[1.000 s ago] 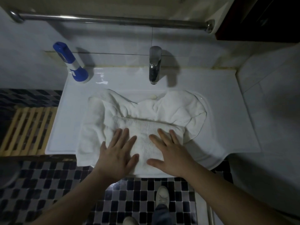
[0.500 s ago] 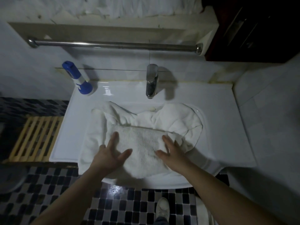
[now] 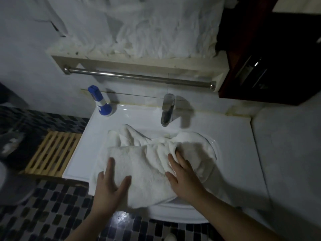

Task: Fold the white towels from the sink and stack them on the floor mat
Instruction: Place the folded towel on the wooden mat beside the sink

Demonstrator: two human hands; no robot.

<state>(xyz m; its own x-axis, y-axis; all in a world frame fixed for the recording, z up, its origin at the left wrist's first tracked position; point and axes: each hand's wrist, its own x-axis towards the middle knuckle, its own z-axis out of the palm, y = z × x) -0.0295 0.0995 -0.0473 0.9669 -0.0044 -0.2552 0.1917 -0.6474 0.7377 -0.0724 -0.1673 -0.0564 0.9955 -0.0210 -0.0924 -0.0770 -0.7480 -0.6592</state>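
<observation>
A white towel (image 3: 144, 169), partly folded, lies across the front of the sink (image 3: 232, 153), and its near edge hangs over the rim. My left hand (image 3: 111, 186) is on the towel's left edge, with one finger and the thumb on top and the other fingers hidden by the cloth. Over on the right side, my right hand (image 3: 184, 176) digs its fingers into bunched folds. More crumpled white towels (image 3: 135, 138) fill the basin behind. The slatted wooden floor mat (image 3: 52, 153) lies to the left of the sink, below it.
A chrome faucet (image 3: 167, 108) stands at the back of the sink, with a blue and white bottle (image 3: 100, 103) at the back left corner. A steel towel bar (image 3: 139, 77) runs under a shelf heaped with white cloth (image 3: 147, 32). A dark cabinet (image 3: 271, 58) is at the upper right. The floor is checkered tile (image 3: 43, 214).
Both hands lay flat on the smooth folded towel. Now their fingers grip it and the cloth is bunched toward the right. The camera has tilted up, showing the shelf.
</observation>
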